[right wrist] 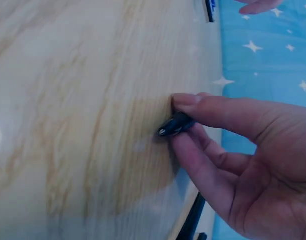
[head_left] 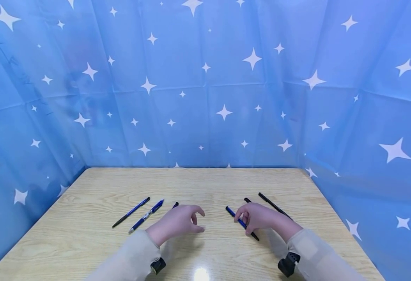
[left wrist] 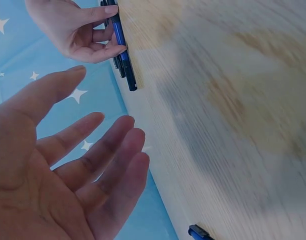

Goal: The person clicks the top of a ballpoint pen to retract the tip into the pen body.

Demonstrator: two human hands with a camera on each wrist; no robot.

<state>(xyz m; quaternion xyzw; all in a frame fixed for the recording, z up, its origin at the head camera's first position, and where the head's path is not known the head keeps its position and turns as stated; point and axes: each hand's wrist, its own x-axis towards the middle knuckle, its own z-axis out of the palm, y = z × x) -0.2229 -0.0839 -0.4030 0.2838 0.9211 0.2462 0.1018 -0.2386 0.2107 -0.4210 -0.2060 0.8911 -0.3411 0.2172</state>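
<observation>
Because the right hand (head_left: 258,216) pinches the slim blue pen with black ends (head_left: 241,223) around its middle, thumb on one side and fingers on the other, both pen ends stick out free; such a grip probably balances the light barrel. That pen slants over the right half of the wood-grain table (head_left: 209,187), its dark writing tip toward the near right. Whether it touches the tabletop, I cannot tell.

Across from it, the left hand (head_left: 178,221) holds nothing: its thumb stands well apart from loosely bent fingers, which are spread a little from one another. Just beyond it shows the dark end of a partly hidden pen (head_left: 176,204). Farther left lie a blue stick pen with a black grip (head_left: 131,212) and a blue-and-white click pen (head_left: 146,216), side by side and apart, tips toward the near left.

To the right, a long black pen (head_left: 272,204) and another black-ended pen (head_left: 247,200) lie partly behind the right hand and forearm. The two groups slant like mirror images, which likely suits each hand's natural reach.
</observation>
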